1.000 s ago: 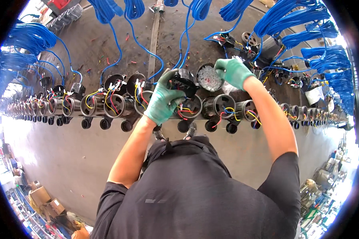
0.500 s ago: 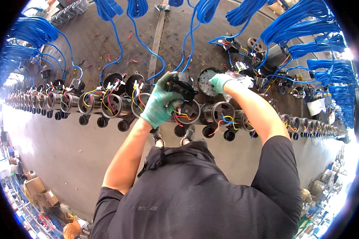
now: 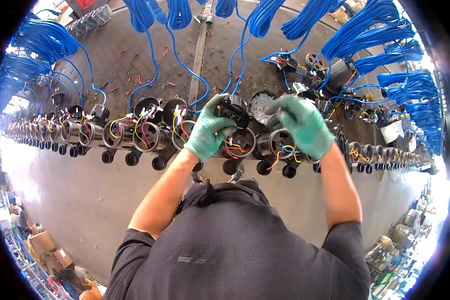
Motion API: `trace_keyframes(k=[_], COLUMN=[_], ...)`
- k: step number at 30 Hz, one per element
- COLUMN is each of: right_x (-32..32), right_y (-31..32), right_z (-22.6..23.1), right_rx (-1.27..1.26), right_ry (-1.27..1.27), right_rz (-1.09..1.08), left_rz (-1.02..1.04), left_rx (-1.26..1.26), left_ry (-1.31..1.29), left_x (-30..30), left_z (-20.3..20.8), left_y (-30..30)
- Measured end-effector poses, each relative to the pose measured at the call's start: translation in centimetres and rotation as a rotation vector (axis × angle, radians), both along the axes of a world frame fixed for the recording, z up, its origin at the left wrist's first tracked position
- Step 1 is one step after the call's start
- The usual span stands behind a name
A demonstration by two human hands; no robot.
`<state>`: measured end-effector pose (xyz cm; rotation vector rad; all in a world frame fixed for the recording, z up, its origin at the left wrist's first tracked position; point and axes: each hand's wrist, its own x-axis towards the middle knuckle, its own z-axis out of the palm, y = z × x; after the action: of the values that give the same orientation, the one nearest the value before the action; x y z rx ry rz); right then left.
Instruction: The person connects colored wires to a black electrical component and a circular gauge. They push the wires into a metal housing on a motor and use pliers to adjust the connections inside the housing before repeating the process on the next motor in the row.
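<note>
Fingers point(image 3: 212, 105) of my left hand point(image 3: 206, 134) are clamped on a black housing point(image 3: 236, 114) just left of the frame's middle, thumb low on its near side. My right hand point(image 3: 306, 129) is blurred, right of centre, its fingertips over the near-right edge of a round tub point(image 3: 259, 107) of small clear pieces; I cannot tell whether they pinch anything. I judge the step in hand to be fetching a small piece from the tub for the housing's wiring. The next move seems to call for a steady left grip and a careful right-hand approach that doesn't snag loose leads. Just below the housing, mid-frame, an open cylinder point(image 3: 248, 146) shows red and yellow wires; another cylinder point(image 3: 272, 144) stands to its right, in a row that crosses the picture. Beyond, the dark table point(image 3: 116, 67) carries scattered wire scraps, and coiled blue cables point(image 3: 179, 14) line the top of the frame.
</note>
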<state>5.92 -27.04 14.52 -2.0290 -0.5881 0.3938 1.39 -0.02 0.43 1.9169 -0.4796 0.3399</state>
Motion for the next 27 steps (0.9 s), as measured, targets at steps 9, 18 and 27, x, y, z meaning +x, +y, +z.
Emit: trace_keyframes(k=[9, 18, 27], right_x=[-7.7, -7.9, -6.7], right_y=[6.5, 7.9, 8.2], right_z=[-9.5, -9.4, -8.8], right_rx=[0.341, 0.296, 0.006], right_ry=[-0.021, -0.102, -0.215], right_rz=[-0.574, -0.529, -0.416], left_rz=[-0.037, -0.002, -0.072], left_rx=[-0.097, -0.040, -0.041], left_ry=[0.020, -0.047, -0.082], left_x=[0.4, 0.0, 0.1], left_z=[-0.5, 0.6, -0.1], left_y=[-0.2, 0.0, 0.0])
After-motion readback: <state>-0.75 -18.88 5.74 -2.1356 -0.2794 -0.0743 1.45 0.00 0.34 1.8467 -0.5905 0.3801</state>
